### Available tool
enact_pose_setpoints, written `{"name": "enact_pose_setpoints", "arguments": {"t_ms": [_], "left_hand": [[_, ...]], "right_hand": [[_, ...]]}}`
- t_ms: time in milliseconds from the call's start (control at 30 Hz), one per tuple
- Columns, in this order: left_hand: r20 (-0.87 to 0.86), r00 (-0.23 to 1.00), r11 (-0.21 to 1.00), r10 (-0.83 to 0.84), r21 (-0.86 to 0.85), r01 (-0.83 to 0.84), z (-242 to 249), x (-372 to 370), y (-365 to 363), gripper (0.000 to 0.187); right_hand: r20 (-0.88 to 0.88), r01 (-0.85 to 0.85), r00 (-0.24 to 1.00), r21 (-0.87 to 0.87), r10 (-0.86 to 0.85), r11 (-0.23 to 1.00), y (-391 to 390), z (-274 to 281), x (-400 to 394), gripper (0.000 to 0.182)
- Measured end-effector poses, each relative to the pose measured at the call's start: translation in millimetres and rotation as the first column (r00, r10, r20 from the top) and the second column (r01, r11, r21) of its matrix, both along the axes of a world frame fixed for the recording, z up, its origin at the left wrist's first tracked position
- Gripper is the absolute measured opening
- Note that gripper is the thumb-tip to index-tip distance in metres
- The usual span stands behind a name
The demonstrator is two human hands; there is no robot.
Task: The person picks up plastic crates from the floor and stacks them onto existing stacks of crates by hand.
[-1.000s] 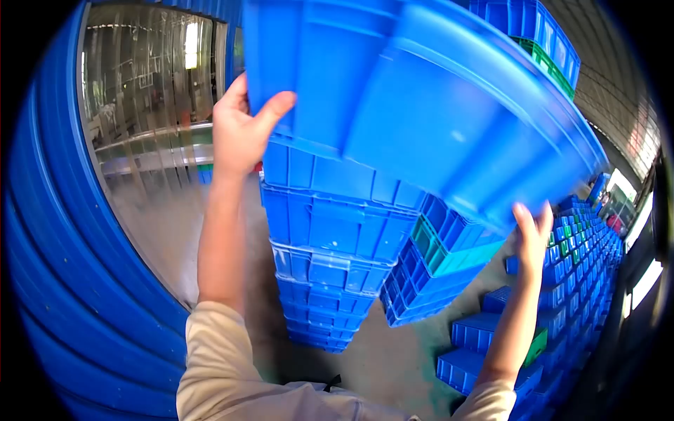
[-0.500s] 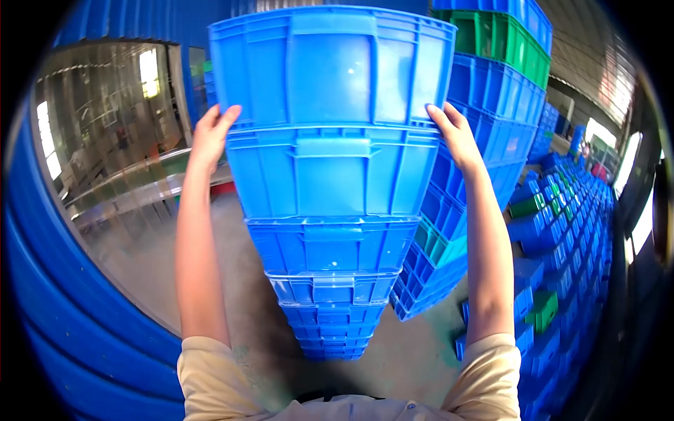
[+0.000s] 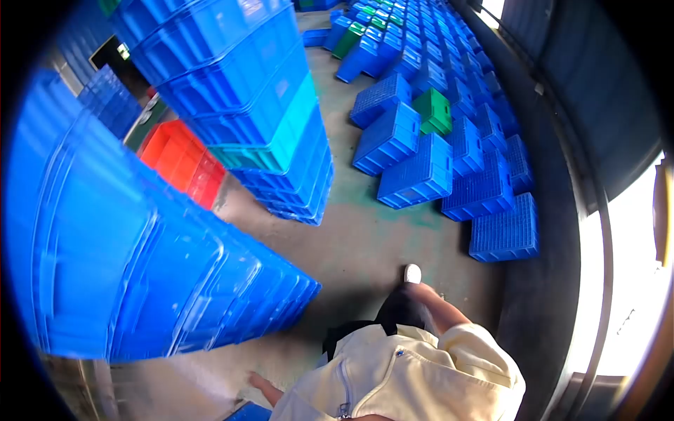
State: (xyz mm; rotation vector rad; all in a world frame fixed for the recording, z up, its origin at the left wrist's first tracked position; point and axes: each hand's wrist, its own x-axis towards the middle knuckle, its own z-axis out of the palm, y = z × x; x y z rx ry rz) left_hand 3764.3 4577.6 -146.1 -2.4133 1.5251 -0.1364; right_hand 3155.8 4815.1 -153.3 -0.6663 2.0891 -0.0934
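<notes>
On the left stands the tall stack of blue plastic crates (image 3: 182,259), its upper crates large and close to me. My left hand (image 3: 257,382) is low at the bottom, away from the stack's side and just above a blue edge (image 3: 249,412). It is small and blurred, and its fingers cannot be made out. My right hand (image 3: 423,291) hangs beside my dark-clothed leg, near my white shoe (image 3: 413,274). Its fingers are smeared and partly lost against the leg. Neither hand touches the stack.
A second stack of blue crates (image 3: 232,91) with a teal one stands ahead, beside a red crate (image 3: 184,165). Many blue crates (image 3: 418,172) and a green one (image 3: 433,112) sit in rows on the floor to the right. A dark wall (image 3: 547,210) runs along the right.
Both hands have left the top crate of the stack and dropped to my sides. My view has turned right, so the stack now stands at the left and the crate rows ahead.
</notes>
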Motion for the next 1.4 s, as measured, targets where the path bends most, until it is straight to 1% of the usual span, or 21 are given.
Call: {"name": "enact_pose_setpoints", "arguments": {"t_ms": [33, 100, 133, 167, 233, 333, 367, 400, 433, 500, 567, 700, 800, 933, 1067, 1133, 1200, 1233, 1300, 1367, 1400], "left_hand": [[-0.132, 0.97, 0.916, -0.204, 0.324, 0.237, -41.6, -16.4, 27.5, 0.034], [-0.546, 0.818, 0.71, -0.182, 0.502, 0.494, -71.0, -91.6, 55.0, 0.037], [-0.652, 0.747, 0.657, -0.13, 0.507, 0.558, -77.4, -133.1, 56.2, 0.038], [-0.71, 0.694, 0.617, -0.117, 0.496, 0.611, -82.8, -174.4, 52.0, 0.04], [-0.77, 0.626, 0.568, -0.124, 0.462, 0.681, -87.7, -257.6, 37.6, 0.044], [-0.79, 0.594, 0.669, -0.154, 0.359, 0.651, -42.2, -407.5, 0.2, 0.045], [-0.819, 0.55, 0.736, -0.163, 0.27, 0.621, -58.1, -441.3, -12.5, 0.044], [-0.847, 0.507, 0.731, -0.16, 0.243, 0.637, -44.5, -488.7, -25.8, 0.045], [-0.841, 0.517, 0.679, -0.159, 0.287, 0.676, -58.2, -523.7, -44.2, 0.042], [-0.849, 0.429, 0.612, -0.308, 0.168, 0.773, -35.0, -617.2, -68.0, 0.045], [-0.834, 0.282, 0.487, -0.474, 0.018, 0.873, -28.9, -698.7, -93.2, 0.043], [-0.885, 0.206, 0.486, -0.418, -0.026, 0.874, 11.1, -846.8, -114.7, 0.041], [-0.909, 0.115, 0.397, -0.402, -0.059, 0.916, 5.2, -912.5, -122.1, 0.047], [-0.903, 0.196, 0.252, -0.383, 0.102, 0.962, -23.2, -967.7, -141.3, 0.051], [-0.884, 0.255, -0.065, -0.392, 0.302, 0.951, -75.1, -995.5, -155.8, 0.046], [-0.884, 0.27, -0.189, -0.382, 0.361, 0.913, -97.8, -995.7, -137.4, 0.044], [-0.866, 0.471, -0.057, -0.169, 0.486, 0.872, -201.9, -955.1, -96.0, 0.046], [-0.845, 0.534, -0.001, -0.022, 0.534, 0.845, -118.0, -975.9, -88.4, 0.055], [-0.653, 0.75, 0.295, -0.106, 0.699, 0.651, -163.1, -939.7, -36.6, 0.063], [-0.704, 0.706, 0.323, 0.078, 0.688, 0.651, -194.8, -913.4, -14.8, 0.069], [-0.6, 0.743, 0.408, 0.298, 0.784, 0.469, -222.6, -902.9, -11.4, 0.064]], "right_hand": [[-0.104, 0.1, 0.991, 0.125, -0.087, 0.987, 70.4, -39.9, -26.3, 0.032], [-0.325, 0.434, 0.881, 0.27, -0.343, 0.859, 186.2, -68.4, -64.9, 0.027], [-0.339, 0.715, 0.694, 0.225, -0.635, 0.662, 223.3, -67.6, -83.7, 0.024], [-0.36, 0.935, 0.334, 0.008, -0.871, 0.355, 243.8, -56.5, -97.2, 0.026], [-0.206, 0.983, -0.082, -0.18, -0.975, -0.045, 277.1, -75.5, -144.2, 0.028], [-0.27, 0.976, 0.086, -0.172, -0.959, 0.136, 231.4, -56.8, -213.7, 0.026], [-0.322, 0.923, 0.342, -0.061, -0.883, 0.38, 217.4, -70.4, -245.1, 0.024], [-0.177, 0.913, 0.4, -0.011, -0.899, 0.408, 165.4, -17.3, -269.2, 0.025], [-0.058, 0.805, 0.594, 0.039, -0.803, 0.592, 165.4, -74.5, -301.8, 0.025], [-0.031, 0.686, 0.708, -0.206, -0.705, 0.698, 123.6, -109.5, -352.7, 0.023], [0.013, 0.685, 0.686, -0.35, -0.728, 0.639, 72.3, -97.3, -401.9, 0.027], [0.116, 0.723, 0.639, -0.427, -0.76, 0.543, -4.1, -88.9, -476.7, 0.029], [-0.015, 0.645, 0.712, -0.383, -0.702, 0.661, -37.2, -72.4, -500.6, 0.028], [-0.079, 0.668, 0.674, -0.36, -0.734, 0.652, -48.5, -87.6, -504.8, 0.026], [-0.007, 0.855, 0.465, -0.255, -0.885, 0.451, -37.1, -124.4, -491.3, 0.02], [-0.184, 0.817, 0.497, -0.231, -0.848, 0.528, -43.4, -119.9, -491.4, 0.02], [-0.205, 0.852, 0.455, -0.183, -0.866, 0.491, -56.7, -122.3, -500.7, 0.022], [-0.196, 0.855, 0.459, -0.166, -0.866, 0.491, -62.0, -122.5, -498.8, 0.023], [-0.151, 0.799, 0.544, -0.208, -0.825, 0.564, -83.2, -101.0, -507.6, 0.026], [-0.135, 0.765, 0.587, -0.23, -0.798, 0.602, -102.3, -78.5, -518.9, 0.03], [-0.116, 0.771, 0.574, -0.256, -0.81, 0.583, -108.6, -70.9, -525.2, 0.03]]}}
